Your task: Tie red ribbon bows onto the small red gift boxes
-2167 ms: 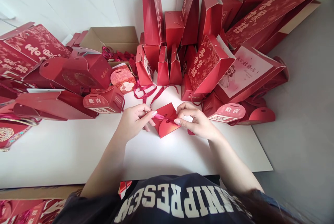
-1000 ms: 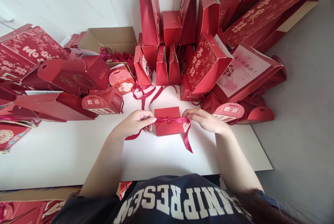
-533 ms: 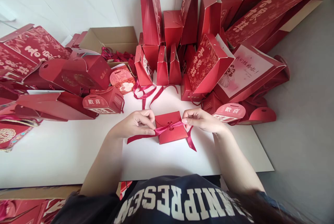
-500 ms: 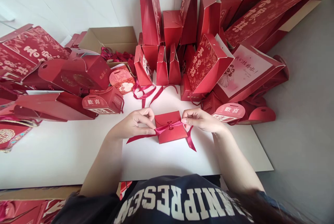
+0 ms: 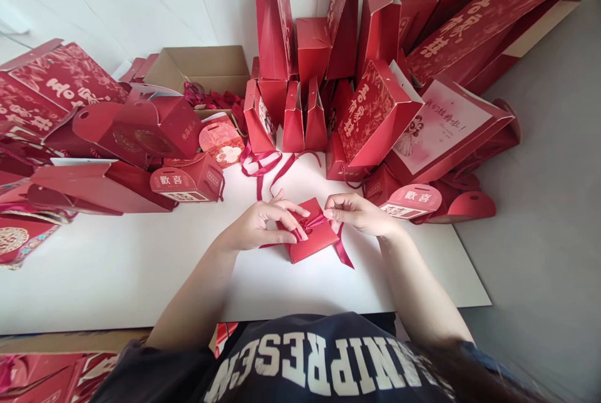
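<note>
A small flat red gift box (image 5: 315, 244) lies on the white table in front of me, turned at a slant. A dark pink ribbon (image 5: 345, 250) crosses its top at the middle, and one tail hangs over the right side. My left hand (image 5: 270, 223) reaches over the box's left part, thumb and fingers closed on the ribbon near the centre. At the right edge, my right hand (image 5: 354, 214) pinches the ribbon between thumb and forefinger. The left tail of ribbon is mostly hidden under my left hand.
Loose ribbon (image 5: 263, 168) lies behind the box. An open cardboard box (image 5: 201, 65) with ribbons stands at the back. Red gift bags (image 5: 380, 115) crowd the back and right, near a grey wall (image 5: 549, 203). More red boxes (image 5: 188, 179) stand at left.
My left hand has moved right, from the box's left edge to near the ribbon's centre. The box has turned slightly. My right hand stays at the right edge, pinching the ribbon.
</note>
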The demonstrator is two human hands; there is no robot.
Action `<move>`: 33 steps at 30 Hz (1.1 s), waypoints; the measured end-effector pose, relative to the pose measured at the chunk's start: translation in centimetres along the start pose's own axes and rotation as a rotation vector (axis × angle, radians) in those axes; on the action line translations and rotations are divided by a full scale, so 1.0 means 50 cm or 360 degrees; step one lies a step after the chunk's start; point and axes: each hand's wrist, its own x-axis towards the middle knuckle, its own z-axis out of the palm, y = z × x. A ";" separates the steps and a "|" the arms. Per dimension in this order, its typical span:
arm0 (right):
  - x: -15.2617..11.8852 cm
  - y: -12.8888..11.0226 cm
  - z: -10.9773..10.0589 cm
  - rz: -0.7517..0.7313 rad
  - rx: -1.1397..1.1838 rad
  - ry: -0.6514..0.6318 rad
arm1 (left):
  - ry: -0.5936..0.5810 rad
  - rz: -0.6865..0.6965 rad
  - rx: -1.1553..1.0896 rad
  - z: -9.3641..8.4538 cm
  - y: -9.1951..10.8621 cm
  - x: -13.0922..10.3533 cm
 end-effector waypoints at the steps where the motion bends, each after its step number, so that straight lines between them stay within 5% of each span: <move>1: 0.000 0.000 0.000 -0.0009 -0.0001 0.0005 | 0.0016 0.0021 -0.0007 0.001 -0.004 0.001; 21: 0.006 -0.001 0.010 -0.0033 0.0045 0.0001 | 0.0338 0.0079 -0.0018 0.009 -0.056 0.023; 33: 0.008 0.001 0.008 -0.0034 0.0048 0.0026 | 0.0104 -0.0008 -0.0159 0.001 -0.042 0.018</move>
